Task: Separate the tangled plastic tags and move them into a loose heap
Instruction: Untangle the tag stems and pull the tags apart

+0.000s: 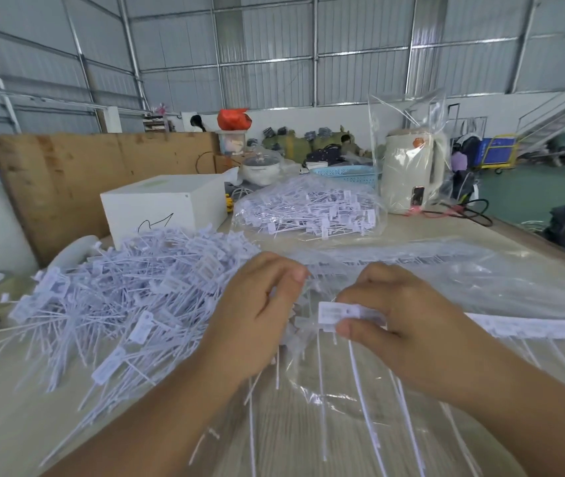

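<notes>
I'm mid-separation here: my right hand (pixel 408 318) pinches the flat white head of one plastic tag (pixel 338 313) between thumb and fingers, its thin tail hanging down over the crinkled clear plastic sheet (pixel 480 284). My left hand (pixel 260 315) curls its fingertips onto the knotted white strips just beside that tag, gripping them, I judge. Both wrists sit low, palms turned inward toward each other. Next I'd need to pull the tag free, then swing left to the big loose heap of white tags (pixel 126 287) on the pale tabletop (pixel 16 425).
</notes>
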`<state>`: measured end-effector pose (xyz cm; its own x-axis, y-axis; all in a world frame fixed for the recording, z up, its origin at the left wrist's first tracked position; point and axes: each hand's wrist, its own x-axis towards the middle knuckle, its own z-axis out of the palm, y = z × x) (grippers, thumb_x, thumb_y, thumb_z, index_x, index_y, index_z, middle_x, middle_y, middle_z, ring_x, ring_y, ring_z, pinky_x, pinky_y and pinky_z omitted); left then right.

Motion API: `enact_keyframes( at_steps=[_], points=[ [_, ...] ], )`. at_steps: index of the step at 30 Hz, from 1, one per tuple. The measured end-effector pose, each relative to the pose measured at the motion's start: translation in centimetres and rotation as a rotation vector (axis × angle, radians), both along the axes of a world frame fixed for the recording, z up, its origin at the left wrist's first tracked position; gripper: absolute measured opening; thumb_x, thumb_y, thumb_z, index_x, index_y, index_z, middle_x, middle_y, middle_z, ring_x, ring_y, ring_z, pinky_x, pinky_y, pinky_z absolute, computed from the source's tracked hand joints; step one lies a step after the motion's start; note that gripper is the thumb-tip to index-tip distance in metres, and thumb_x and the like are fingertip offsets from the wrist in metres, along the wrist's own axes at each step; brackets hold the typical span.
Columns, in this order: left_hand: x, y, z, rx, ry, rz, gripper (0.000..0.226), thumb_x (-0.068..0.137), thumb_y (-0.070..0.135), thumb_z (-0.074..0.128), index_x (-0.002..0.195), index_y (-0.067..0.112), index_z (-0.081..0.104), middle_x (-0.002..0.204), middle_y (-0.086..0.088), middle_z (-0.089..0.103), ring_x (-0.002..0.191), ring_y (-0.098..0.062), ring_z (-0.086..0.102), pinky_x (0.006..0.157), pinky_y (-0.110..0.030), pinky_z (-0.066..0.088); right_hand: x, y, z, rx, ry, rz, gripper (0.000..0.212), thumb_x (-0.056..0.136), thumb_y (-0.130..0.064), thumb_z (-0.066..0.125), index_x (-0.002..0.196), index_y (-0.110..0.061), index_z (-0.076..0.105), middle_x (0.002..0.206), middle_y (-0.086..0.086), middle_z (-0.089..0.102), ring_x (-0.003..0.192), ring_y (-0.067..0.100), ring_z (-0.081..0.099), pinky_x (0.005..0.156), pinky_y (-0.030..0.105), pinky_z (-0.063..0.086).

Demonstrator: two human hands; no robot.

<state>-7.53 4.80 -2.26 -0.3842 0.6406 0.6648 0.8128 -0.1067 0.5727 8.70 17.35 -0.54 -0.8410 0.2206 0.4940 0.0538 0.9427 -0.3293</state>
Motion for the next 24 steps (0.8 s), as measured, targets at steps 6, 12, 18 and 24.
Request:
enact_keyframes(
  at_steps=[6, 12, 18, 24],
  points=[
    [2.7, 0.0, 0.4, -0.214, -0.356, -0.31, 0.009, 0.089, 0.035, 0.06, 0.089, 0.027, 0.064, 0.064, 0.003, 0.067, 0.056, -0.011, 0.058, 0.058, -0.023, 0.045, 0.3, -0.6, 0.4, 0.015, 0.059, 0.133, 0.013, 0.092, -0.027, 0.064, 0.081, -0.033, 0.068, 0.079, -0.011, 0.053, 0.082, 0.008, 0.052, 0.072, 0.027, 0.043],
    [1.8, -0.3, 1.0, -0.187, -0.461, -0.328, 0.03, 0.098, 0.002, 0.051, 0.092, 0.022, 0.073, 0.06, -0.001, 0.066, 0.05, -0.009, 0.054, 0.052, -0.015, 0.043, 0.5, 0.6, 0.5, -0.144, -0.072, 0.005, 0.016, 0.088, -0.039, 0.064, 0.084, -0.025, 0.066, 0.07, -0.008, 0.06, 0.064, 0.006, 0.056, 0.06, 0.023, 0.043],
    [1.9, -0.5, 1.1, -0.268, -0.482, -0.355, 0.027, 0.092, 0.008, 0.054, 0.089, 0.024, 0.075, 0.059, -0.002, 0.066, 0.05, -0.011, 0.055, 0.053, -0.018, 0.045, 1.1, 0.9, 0.8, -0.247, -0.204, 0.038, 0.018, 0.088, -0.034, 0.068, 0.073, -0.028, 0.061, 0.057, -0.009, 0.051, 0.049, 0.004, 0.044, 0.051, 0.019, 0.037],
    [1.8, -0.4, 0.8, -0.458, -0.416, -0.327, 0.013, 0.088, 0.04, 0.063, 0.079, 0.032, 0.07, 0.057, 0.007, 0.063, 0.051, -0.009, 0.054, 0.061, -0.025, 0.044, 1.1, 0.2, 1.0, -0.135, -0.183, 0.11, 0.015, 0.09, -0.039, 0.066, 0.079, -0.048, 0.062, 0.079, -0.016, 0.06, 0.071, 0.004, 0.056, 0.063, 0.018, 0.042]
  ],
)
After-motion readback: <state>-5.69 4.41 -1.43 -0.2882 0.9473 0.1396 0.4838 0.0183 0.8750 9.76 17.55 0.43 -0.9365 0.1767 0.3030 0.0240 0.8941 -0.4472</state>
